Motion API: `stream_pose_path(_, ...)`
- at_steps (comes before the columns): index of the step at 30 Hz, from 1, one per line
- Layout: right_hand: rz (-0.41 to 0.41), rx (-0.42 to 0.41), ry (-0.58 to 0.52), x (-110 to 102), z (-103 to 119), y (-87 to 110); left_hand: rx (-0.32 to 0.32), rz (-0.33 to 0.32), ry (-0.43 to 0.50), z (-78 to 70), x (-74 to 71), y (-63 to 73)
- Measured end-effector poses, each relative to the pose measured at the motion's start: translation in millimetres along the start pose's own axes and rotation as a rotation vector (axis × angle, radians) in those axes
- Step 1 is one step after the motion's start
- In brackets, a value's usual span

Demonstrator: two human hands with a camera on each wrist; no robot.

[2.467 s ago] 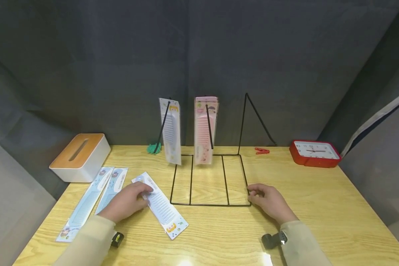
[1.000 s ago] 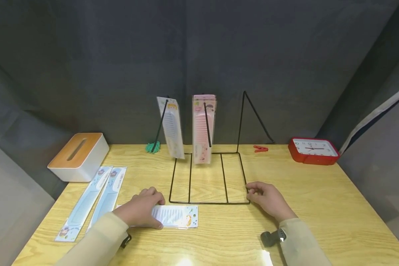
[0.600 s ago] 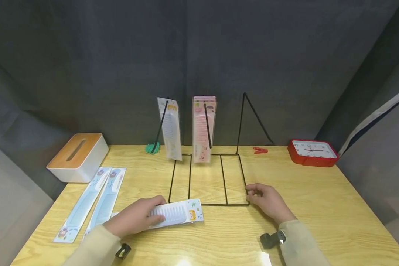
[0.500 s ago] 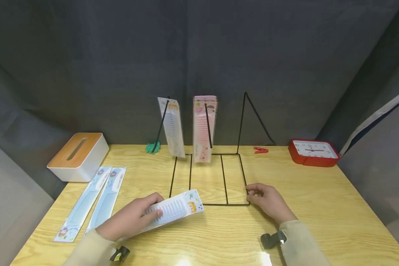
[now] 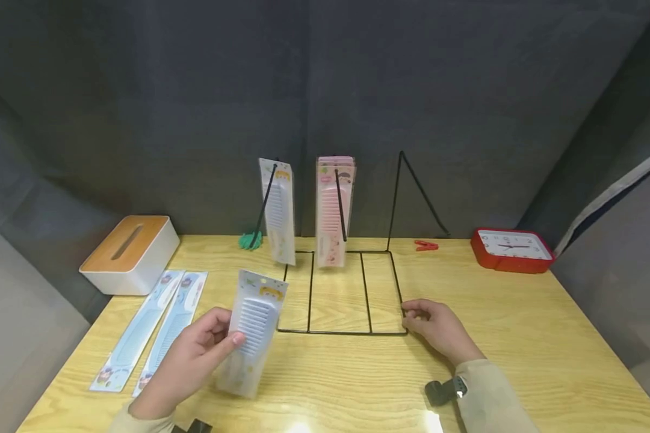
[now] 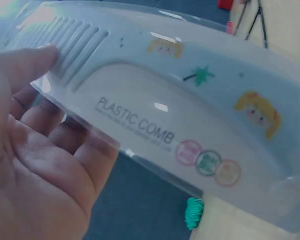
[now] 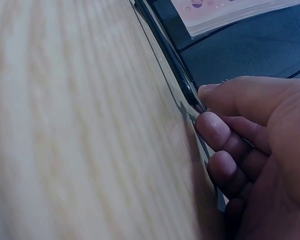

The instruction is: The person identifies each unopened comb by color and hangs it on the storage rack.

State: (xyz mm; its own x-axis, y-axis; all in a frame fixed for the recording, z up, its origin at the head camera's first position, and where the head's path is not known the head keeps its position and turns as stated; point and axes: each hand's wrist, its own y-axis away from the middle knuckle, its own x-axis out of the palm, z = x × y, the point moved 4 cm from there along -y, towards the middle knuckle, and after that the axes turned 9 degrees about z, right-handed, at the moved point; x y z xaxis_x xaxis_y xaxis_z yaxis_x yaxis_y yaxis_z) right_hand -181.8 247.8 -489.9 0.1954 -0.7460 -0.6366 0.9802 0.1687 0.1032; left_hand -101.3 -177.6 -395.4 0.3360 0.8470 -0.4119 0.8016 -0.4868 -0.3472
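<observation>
A packaged pale-blue comb stands tilted upright over the table in my left hand, which pinches its side with the thumb in front. In the left wrist view the comb pack shows its printed back card and teeth. My right hand pinches the front right corner of a black wire display rack; the right wrist view has the thumb and finger at the wire. On the rack's left hook hangs another pale-blue comb pack. Several pink comb packs hang on its middle hook. The right hook is bare.
Two longer blue comb packs lie at the left, near a white tissue box with a wooden lid. Behind the rack sits a green scrunched object. A red clothespin and a red clock lie to the right.
My left hand has lifted the comb pack off the table and turned it from lying flat to upright. The hanging blue pack has swung slightly. My right hand stays at the rack's corner.
</observation>
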Motion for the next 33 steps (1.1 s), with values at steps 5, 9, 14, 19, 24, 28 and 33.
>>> stream_pose_path(5,-0.004,-0.008,0.0,-1.0,-0.1,0.4,0.049,-0.05,0.01,-7.8,-5.8,-3.4)
stream_pose_path(9,-0.011,-0.024,0.002,-1.5,0.8,-1.8,0.116,-0.066,0.052,-11.4,-8.7,-8.7)
stream_pose_path(14,-0.009,-0.043,0.008,-0.3,1.1,-3.9,0.147,-0.064,0.106,-9.5,-7.7,-14.1)
stream_pose_path(19,-0.01,-0.036,0.009,0.3,-0.3,-4.8,0.138,-0.079,0.11,-5.1,-6.8,-20.5)
stream_pose_path(24,-0.008,-0.031,-0.008,1.5,0.1,-4.0,0.101,-0.078,0.08,1.9,-4.7,-28.4)
stream_pose_path(28,-0.004,-0.019,-0.006,2.6,1.6,-3.2,0.021,-0.09,0.061,15.3,-1.3,-33.6)
stream_pose_path(33,-0.029,-0.015,0.013,0.7,2.8,-3.9,-0.048,-0.129,0.099,32.0,3.9,-39.6)
